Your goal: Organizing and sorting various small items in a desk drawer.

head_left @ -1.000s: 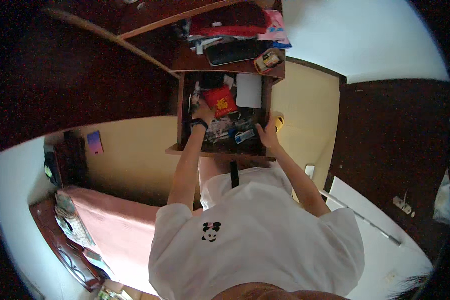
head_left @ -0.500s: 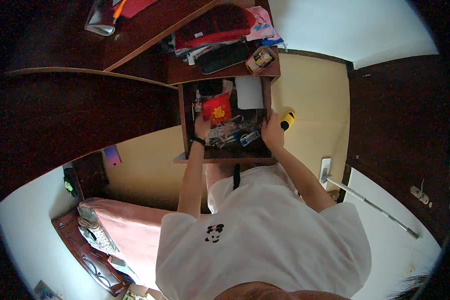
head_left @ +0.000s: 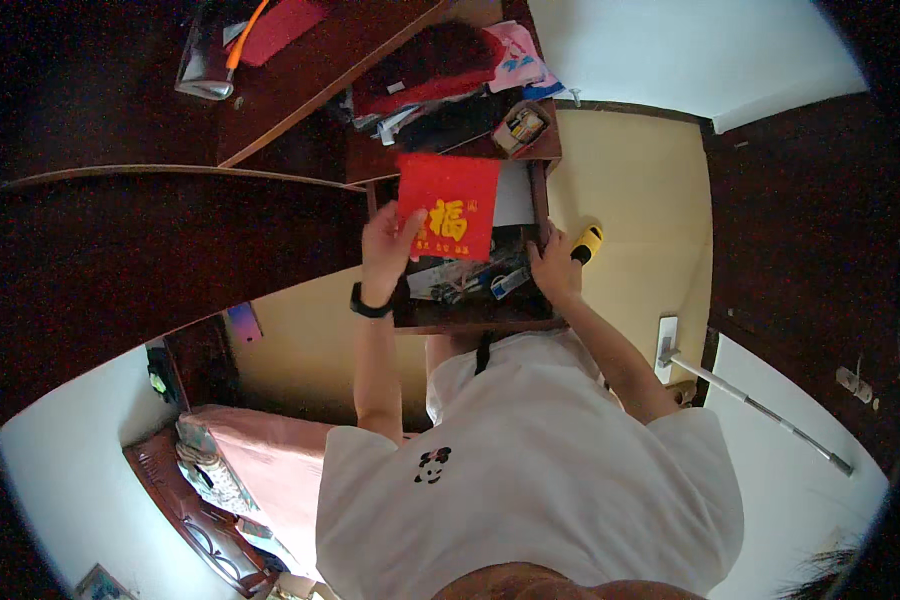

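Observation:
My left hand (head_left: 385,258) is closed on a square red envelope (head_left: 452,185) with gold characters, thumb on its front and fingers behind. The envelope is raised above a pulled-out wooden drawer (head_left: 485,327) and hides part of its contents. My right hand (head_left: 558,268) grips the right side wall of that drawer. Under the envelope lie clear plastic packets (head_left: 440,282) and a blue-and-white packet (head_left: 511,283). A white sheet or box (head_left: 515,195) shows at the drawer's back right.
Above the drawer, a shelf holds folded dark red cloth (head_left: 425,70) and a small open box (head_left: 521,128). Yellow slippers (head_left: 590,238) lie on the floor to the right, near a flat mop (head_left: 667,345). A bed with a pink cover (head_left: 270,450) stands lower left.
My left hand has lifted the red envelope up out of the drawer, toward me. The right hand stays on the drawer's side. The view has shifted slightly.

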Tool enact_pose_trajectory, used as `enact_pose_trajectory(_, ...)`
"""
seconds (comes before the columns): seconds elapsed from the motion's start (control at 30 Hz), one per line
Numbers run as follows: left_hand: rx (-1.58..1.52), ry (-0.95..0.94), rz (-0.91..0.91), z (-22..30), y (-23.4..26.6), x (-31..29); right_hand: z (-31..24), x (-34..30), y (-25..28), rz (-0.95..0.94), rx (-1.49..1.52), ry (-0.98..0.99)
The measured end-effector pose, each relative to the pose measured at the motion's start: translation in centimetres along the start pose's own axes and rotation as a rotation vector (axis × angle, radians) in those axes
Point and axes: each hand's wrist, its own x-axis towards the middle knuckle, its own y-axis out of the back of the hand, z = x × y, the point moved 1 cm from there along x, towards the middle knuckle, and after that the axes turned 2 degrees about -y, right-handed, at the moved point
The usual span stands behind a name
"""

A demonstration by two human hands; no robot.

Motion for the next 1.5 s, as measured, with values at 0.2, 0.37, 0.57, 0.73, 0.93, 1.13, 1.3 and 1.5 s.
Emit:
enact_pose_trajectory(0.2,0.359,0.066,0.017,-1.3,-1.7,-3.5,-4.3,-1.3,6.3,-0.175,1.014,0.444)
enact_pose_trajectory(0.37,0.379,-0.138,-0.119,-3.1,-1.3,-6.2,-5.3,-1.3,6.5,-0.303,0.434,0.603)
enact_pose_trajectory(0.57,0.31,-0.055,0.056,-4.2,0.6,-8.7,-9.4,-4.9,9.4,-0.193,0.483,0.717)
enact_pose_trajectory(0.73,0.369,-0.202,0.213,-3.9,1.1,-9.7,-8.8,-5.0,7.8,-0.538,0.692,0.342)
enact_pose_trajectory(0.93,0.581,-0.458,0.484,-1.2,-0.4,-10.1,-10.3,-6.4,7.9,-0.482,0.832,0.406)
enact_pose_trajectory(1.13,0.396,-0.559,0.327,-1.7,-3.4,-10.4,-11.4,-8.0,8.0,-0.38,0.793,0.594)
enact_pose_trajectory(1.3,-0.232,-0.327,0.332,-1.2,-3.5,-10.9,-11.4,-8.4,8.7,-0.333,0.669,0.62)
enact_pose_trajectory(1.5,-0.441,-0.367,0.223,-1.3,-3.1,-10.8,-12.5,-9.7,7.7,-0.416,1.201,0.573)
